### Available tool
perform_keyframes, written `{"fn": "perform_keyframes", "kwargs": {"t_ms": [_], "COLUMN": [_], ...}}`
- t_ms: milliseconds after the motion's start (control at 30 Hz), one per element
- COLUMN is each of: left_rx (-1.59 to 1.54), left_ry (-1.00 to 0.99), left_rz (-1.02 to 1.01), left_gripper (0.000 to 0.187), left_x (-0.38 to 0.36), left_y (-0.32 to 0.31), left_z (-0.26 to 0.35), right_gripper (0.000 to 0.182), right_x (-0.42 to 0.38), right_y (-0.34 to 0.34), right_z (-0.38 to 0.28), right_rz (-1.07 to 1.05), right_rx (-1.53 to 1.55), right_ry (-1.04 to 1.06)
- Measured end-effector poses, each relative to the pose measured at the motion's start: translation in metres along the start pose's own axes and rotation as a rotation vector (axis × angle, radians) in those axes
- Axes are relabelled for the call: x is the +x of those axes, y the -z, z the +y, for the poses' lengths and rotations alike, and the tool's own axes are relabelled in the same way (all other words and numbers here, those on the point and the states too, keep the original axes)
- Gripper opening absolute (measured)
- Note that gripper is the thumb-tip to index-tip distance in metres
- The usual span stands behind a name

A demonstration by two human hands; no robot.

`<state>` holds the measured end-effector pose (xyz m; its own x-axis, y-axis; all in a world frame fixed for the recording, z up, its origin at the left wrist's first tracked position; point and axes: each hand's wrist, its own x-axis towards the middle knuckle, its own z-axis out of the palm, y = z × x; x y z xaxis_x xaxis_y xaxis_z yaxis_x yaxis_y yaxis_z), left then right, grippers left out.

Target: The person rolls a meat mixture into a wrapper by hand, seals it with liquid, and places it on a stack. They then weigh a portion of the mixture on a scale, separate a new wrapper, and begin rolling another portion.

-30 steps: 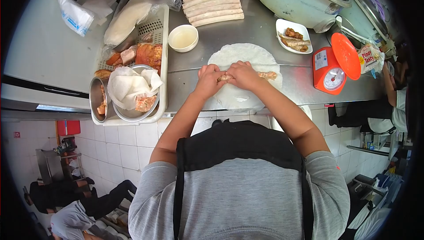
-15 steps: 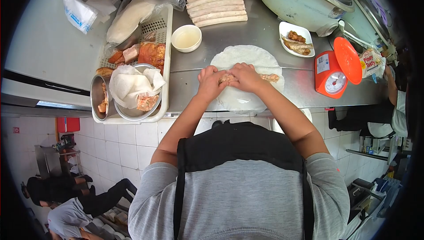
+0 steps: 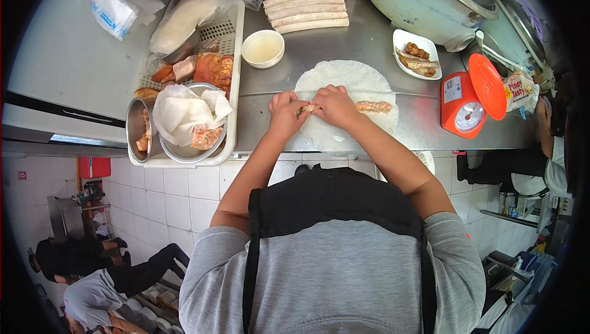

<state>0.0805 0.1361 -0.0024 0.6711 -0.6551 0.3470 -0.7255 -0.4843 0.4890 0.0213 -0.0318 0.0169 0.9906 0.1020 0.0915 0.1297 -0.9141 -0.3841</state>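
A thin white round wrapper lies flat on the steel counter. Across its middle runs a strip of pinkish meat filling, partly covered by my hands. My left hand is at the wrapper's left edge, its fingers curled on the left end of the filling. Right beside it, my right hand has its fingers pressed together on the filling. Several white rolls lie side by side farther back. A bowl of pale liquid stands to the left of the wrapper.
A white basket at the left holds meat pieces and metal bowls, one with wrappers and filling. At the right are a dish of fried food, an orange scale and a large pot. Other people are at both sides.
Both hands are closer together at the left part of the filling, and my left hand's fingers have drawn in. More filling shows to the right of my right hand. The view has shifted slightly.
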Motion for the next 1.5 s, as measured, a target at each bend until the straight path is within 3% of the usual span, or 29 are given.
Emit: {"fn": "perform_keyframes", "kwargs": {"t_ms": [33, 133, 267, 433, 533, 633, 733, 933, 1033, 1233, 1333, 1367, 1500], "left_rx": [0.002, -0.041, -0.044, 0.001, -0.013, -0.025, -0.022, 0.001, 0.015, 0.023, 0.021, 0.014, 0.056], "left_ry": [0.004, 0.031, 0.008, 0.026, -0.002, -0.038, -0.058, -0.099, -0.140, -0.132, -0.139, -0.148, -0.187], "left_rz": [-0.006, 0.013, 0.083, 0.063, 0.056, 0.000, 0.007, -0.066, -0.024, -0.104, -0.054, -0.030, -0.154], "left_gripper": [0.031, 0.027, 0.026, 0.026, 0.025, 0.025, 0.026, 0.028, 0.026, 0.026, 0.026, 0.027, 0.030], "left_x": [-0.001, -0.006, -0.006, -0.002, -0.001, 0.002, 0.004, 0.010, 0.014, 0.022, 0.026, 0.026, 0.035], "left_y": [0.001, 0.010, -0.004, -0.006, -0.008, -0.006, -0.005, -0.010, -0.008, -0.024, -0.026, -0.026, -0.034], "left_z": [0.000, 0.004, 0.005, 0.007, 0.009, 0.011, 0.013, 0.020, 0.021, 0.035, 0.039, 0.043, 0.060], "right_gripper": [0.023, 0.013, 0.016, 0.020, 0.023, 0.026, 0.025, 0.026, 0.026, 0.026, 0.024, 0.024, 0.024], "right_x": [0.000, -0.008, -0.009, -0.007, -0.010, -0.011, -0.019, -0.017, -0.029, -0.040, -0.051, -0.052, -0.050], "right_y": [0.002, 0.010, 0.009, 0.011, 0.010, 0.007, 0.015, 0.013, 0.024, 0.029, 0.027, 0.025, 0.027], "right_z": [-0.001, 0.000, 0.002, -0.004, 0.002, 0.009, 0.015, 0.012, 0.022, 0.031, 0.043, 0.047, 0.051], "right_rz": [-0.008, 0.264, 0.089, 0.181, 0.037, 0.023, 0.151, -0.033, 0.120, 0.002, 0.157, 0.121, 0.041], "right_rx": [0.003, 0.114, 0.120, 0.101, 0.019, 0.056, 0.016, -0.008, -0.050, 0.015, -0.044, -0.035, -0.014], "right_ry": [0.008, 0.018, 0.008, -0.053, -0.114, -0.022, -0.120, -0.078, -0.139, -0.075, -0.132, -0.127, -0.095]}}
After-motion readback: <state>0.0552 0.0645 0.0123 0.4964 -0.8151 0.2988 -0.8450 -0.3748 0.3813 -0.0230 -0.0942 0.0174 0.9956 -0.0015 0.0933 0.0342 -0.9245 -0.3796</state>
